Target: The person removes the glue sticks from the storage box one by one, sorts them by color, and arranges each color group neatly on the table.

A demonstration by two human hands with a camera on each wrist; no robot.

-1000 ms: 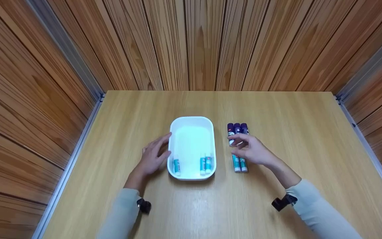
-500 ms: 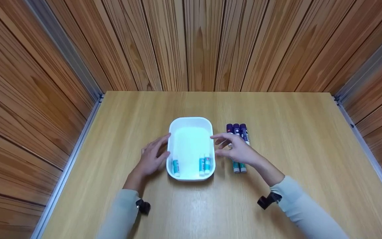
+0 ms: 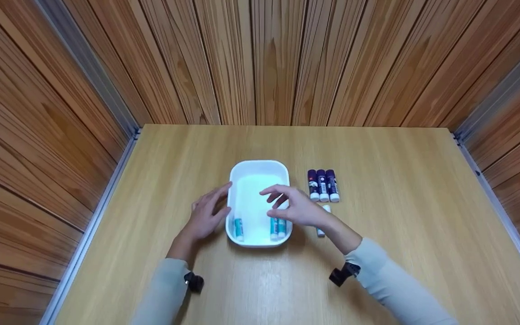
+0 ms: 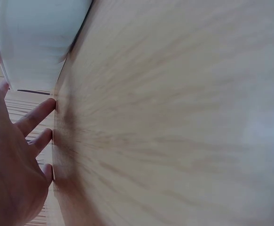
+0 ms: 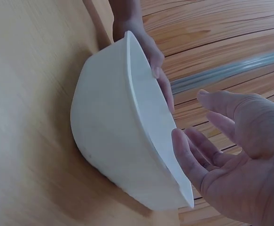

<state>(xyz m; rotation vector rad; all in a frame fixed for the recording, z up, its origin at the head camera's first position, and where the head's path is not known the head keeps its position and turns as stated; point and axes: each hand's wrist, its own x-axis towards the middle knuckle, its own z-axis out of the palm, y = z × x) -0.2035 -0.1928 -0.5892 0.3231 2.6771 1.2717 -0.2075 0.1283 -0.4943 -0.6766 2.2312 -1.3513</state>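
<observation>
A white plastic tub [image 3: 258,180] stands on the table with teal-and-white glue sticks inside: one glue stick [image 3: 239,229] at the near left corner, a pair [image 3: 274,228] at the near right. My left hand [image 3: 206,214] rests at the tub's left side, thumb and forefinger by the rim; in the left wrist view its other fingers touch the table [image 4: 165,113]. Over the tub's right rim hovers my right hand [image 3: 296,207], fingers loosely bent; the right wrist view shows nothing between them. Under the right forearm, a glue stick [image 3: 320,233] is partly hidden.
Three dark purple-and-white glue sticks [image 3: 322,186] lie side by side on the table, right of the tub. Wood-plank walls [image 3: 260,63] enclose the back and sides of the table. Each wrist carries a small black camera [image 3: 344,274].
My right hand has moved left from the glue sticks on the table to above the tub's right side. The purple glue sticks are uncovered again. My left hand has stayed put.
</observation>
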